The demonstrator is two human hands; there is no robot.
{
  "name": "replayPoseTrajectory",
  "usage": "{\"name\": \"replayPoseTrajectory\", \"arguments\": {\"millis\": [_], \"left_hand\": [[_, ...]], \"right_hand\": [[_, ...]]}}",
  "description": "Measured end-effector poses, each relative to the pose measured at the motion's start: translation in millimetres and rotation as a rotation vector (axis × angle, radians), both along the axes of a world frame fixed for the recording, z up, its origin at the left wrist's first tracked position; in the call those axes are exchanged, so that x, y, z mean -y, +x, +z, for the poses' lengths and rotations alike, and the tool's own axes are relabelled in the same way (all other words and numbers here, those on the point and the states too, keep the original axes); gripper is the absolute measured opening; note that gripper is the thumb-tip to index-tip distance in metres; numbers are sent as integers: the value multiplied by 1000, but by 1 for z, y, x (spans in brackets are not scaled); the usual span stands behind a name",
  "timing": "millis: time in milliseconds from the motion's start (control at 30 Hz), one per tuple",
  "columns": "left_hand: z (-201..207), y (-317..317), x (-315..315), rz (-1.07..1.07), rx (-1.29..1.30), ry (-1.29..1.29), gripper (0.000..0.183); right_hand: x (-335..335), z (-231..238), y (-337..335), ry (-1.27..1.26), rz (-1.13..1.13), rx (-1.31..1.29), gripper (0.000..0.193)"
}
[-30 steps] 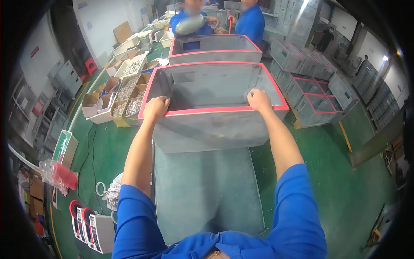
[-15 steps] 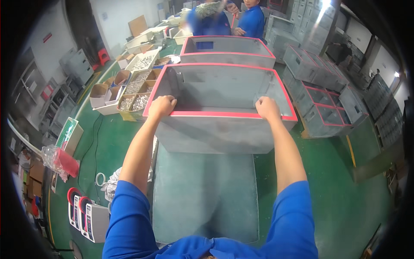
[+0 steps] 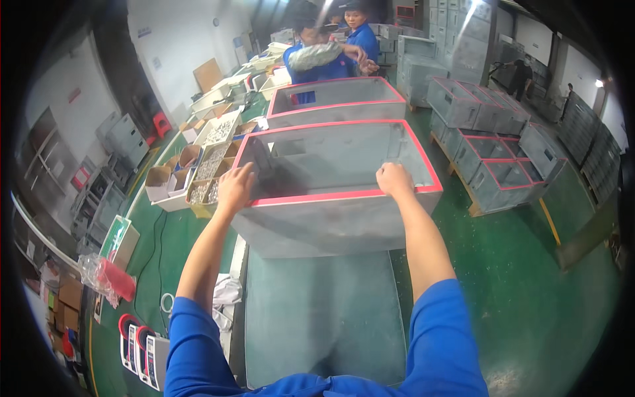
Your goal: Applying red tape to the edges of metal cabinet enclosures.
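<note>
In front of me a large grey open-topped metal box (image 3: 317, 228), its rim edged in red, stands across the far end of a grey-green tabletop (image 3: 324, 311). My left hand (image 3: 236, 188) is closed over the rim at the near left corner. Further right, my right hand (image 3: 395, 180) grips the near rim with its fingers curled over into the box. Both arms are stretched forward. Behind this box is a second grey box (image 3: 337, 116) with the same red rim.
Cartons of small metal parts (image 3: 210, 163) stand along the left. Several grey boxes (image 3: 509, 173) are stacked on a pallet at right. Two co-workers in blue (image 3: 331, 63) stand beyond the second box. White devices with red rings (image 3: 142, 351) lie at lower left.
The view has tilted up, so the box and both hands appear lower in the picture. My hands remain on the rim. A co-worker's sleeved arm now reaches sideways behind the second box.
</note>
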State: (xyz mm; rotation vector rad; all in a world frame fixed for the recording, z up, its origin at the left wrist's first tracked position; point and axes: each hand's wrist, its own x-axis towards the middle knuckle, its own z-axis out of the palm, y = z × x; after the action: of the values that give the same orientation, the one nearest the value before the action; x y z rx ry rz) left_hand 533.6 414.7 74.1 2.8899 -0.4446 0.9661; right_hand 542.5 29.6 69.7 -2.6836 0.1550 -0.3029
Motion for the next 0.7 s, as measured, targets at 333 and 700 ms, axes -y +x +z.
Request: {"name": "replayPoseTrajectory", "arguments": {"millis": [333, 700], "left_hand": [[-18, 6, -24, 124, -232, -132, 47], [-14, 7, -26, 121, -299, -190, 52]], "right_hand": [[-2, 2, -2, -5, 4, -56, 29], [-2, 0, -1, -39, 35, -38, 31]]}}
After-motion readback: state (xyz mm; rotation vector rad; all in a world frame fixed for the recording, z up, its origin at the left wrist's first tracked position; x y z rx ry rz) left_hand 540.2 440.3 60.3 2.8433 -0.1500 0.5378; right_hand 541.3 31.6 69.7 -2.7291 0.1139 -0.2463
